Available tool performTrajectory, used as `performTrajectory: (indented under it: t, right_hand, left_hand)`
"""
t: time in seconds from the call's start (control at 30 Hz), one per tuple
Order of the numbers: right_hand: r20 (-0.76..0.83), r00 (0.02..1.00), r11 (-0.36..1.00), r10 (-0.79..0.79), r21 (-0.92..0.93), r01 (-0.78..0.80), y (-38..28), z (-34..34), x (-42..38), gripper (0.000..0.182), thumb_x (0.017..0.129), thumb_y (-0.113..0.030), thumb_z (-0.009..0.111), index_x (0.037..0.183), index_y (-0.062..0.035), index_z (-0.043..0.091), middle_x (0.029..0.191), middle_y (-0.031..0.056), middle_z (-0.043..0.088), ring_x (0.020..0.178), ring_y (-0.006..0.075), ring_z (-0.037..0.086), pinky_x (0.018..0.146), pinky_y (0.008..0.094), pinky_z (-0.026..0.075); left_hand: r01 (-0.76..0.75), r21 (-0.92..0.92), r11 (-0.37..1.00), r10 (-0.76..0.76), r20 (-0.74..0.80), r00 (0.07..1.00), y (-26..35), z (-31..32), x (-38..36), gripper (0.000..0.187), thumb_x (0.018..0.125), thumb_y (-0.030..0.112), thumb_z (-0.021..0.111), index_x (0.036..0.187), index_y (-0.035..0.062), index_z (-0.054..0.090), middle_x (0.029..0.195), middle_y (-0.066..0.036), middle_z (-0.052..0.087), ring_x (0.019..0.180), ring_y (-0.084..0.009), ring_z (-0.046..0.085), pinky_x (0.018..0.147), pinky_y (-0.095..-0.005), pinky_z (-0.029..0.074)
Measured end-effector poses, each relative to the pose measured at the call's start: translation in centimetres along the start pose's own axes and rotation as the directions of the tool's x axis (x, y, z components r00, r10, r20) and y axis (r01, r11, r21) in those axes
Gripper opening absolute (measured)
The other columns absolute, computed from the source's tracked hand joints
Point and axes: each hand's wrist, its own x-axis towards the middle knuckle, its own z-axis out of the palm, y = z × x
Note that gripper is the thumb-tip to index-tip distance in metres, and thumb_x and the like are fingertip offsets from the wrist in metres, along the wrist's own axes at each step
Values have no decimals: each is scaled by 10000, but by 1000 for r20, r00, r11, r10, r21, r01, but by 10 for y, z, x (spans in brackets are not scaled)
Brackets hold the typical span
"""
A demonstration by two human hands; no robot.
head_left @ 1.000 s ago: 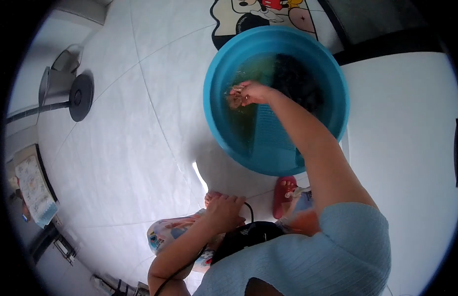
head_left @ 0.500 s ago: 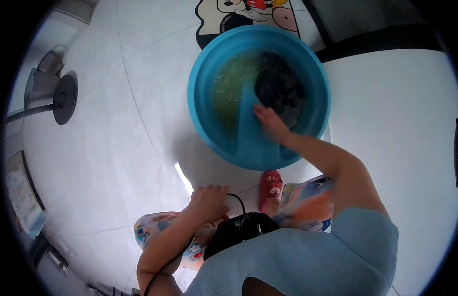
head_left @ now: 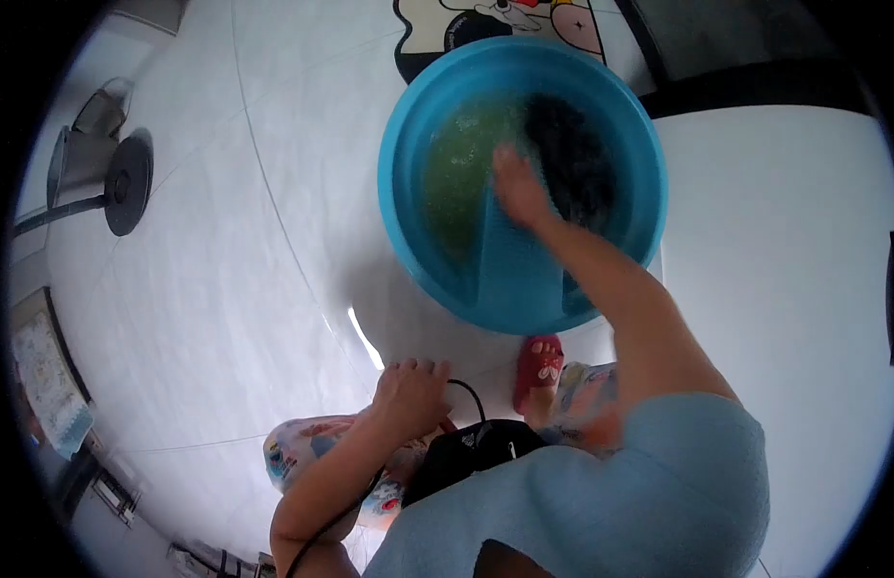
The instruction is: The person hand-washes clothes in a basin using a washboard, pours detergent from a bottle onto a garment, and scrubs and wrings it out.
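Note:
A round blue tub (head_left: 399, 226) of cloudy yellow-green water (head_left: 454, 178) stands on the floor. Its ribbed blue washboard (head_left: 519, 260) slopes up from the water toward me. Dark wet cloth (head_left: 574, 159) lies in the water on the washboard's right side. Over the upper end of the washboard is my right hand (head_left: 520, 185), slightly blurred, its fingers stretched forward and no cloth visible in them. My left hand (head_left: 411, 397) is held low by my left knee, back upward, fingers spread; its palm is hidden.
A cartoon mat (head_left: 437, 39) lies beyond the tub. A white flat-topped surface (head_left: 774, 289) fills the right side. On the left stands a grey item with a round dark base (head_left: 129, 188). My red slipper (head_left: 540, 371) is close to the tub, and a black cable (head_left: 471, 390) curves near my left hand.
My right hand has moved forward and up along the washboard. The dark cloth sits lower and flatter in the water. The left hand has stayed put while the view shifted slightly.

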Motion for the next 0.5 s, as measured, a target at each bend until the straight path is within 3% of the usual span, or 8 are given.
performTrajectory:
  t: [0.03,0.17,0.23,0.3,0.33,0.4,0.47,0.5]
  right_hand:
    - [11,959,959,-283,-15,283,4,-1,-18,540,948,-201,429,1440,-52,262,1520,141,202,1405,284,205,1135,441,207]
    - [148,902,914,-405,89,396,-11,-28,-72,526,903,-156,461,1395,-12,341,1471,193,285,1373,320,272,1132,421,209]
    - [-7,972,914,-236,-341,220,7,-19,-32,486,883,-146,471,1343,1,411,1396,206,391,1304,355,363,1095,435,274]
    - [78,966,965,247,-112,-238,24,3,28,430,898,-136,488,1304,-11,423,1365,189,429,1235,362,431,1089,465,272]
    - [75,966,965,248,-108,-239,19,-1,36,430,898,-136,488,1304,-11,423,1365,189,429,1235,362,431,1089,465,272]
    - [-85,957,961,278,38,-275,13,-14,47,454,905,-160,490,1327,-15,408,1387,184,408,1265,378,395,1082,473,276]
    - [-129,979,942,-155,-317,107,24,10,15,469,922,-197,461,1345,-8,393,1399,186,394,1292,377,365,1085,476,269]
    - [-148,935,929,-322,-238,282,17,-2,-10,475,913,-175,463,1344,8,387,1357,188,429,1252,365,412,1059,473,305]
  left_hand:
    - [-5,-12,1000,5,-6,1000,-1,-2,2,533,786,316,671,1210,36,513,1094,-168,614,1044,-330,582,899,-439,444]
    - [-27,-4,1000,26,-19,999,4,-2,0,484,833,286,623,1222,24,504,1133,-169,606,1049,-329,580,906,-438,450]
    - [-49,-6,999,49,-30,998,9,-5,-2,484,832,282,624,1224,25,504,1134,-170,605,1049,-328,581,906,-440,449]
    - [-66,5,998,66,-40,997,7,-7,-2,484,831,277,624,1227,26,503,1134,-171,605,1049,-326,581,906,-441,449]
    - [-73,-15,997,72,-44,996,6,-7,-2,488,827,277,629,1228,27,503,1136,-171,604,1049,-327,581,907,-441,448]
    - [-81,-27,996,79,-53,995,4,-6,-2,493,824,276,634,1229,27,504,1138,-171,604,1049,-327,581,907,-441,448]
    - [-31,6,1000,31,-101,994,4,-6,-1,552,747,292,735,1190,39,525,1076,-170,631,1013,-319,610,895,-446,451]
    - [-39,4,999,39,-111,993,5,-6,-2,552,747,292,735,1190,39,525,1076,-170,631,1013,-319,610,895,-446,451]
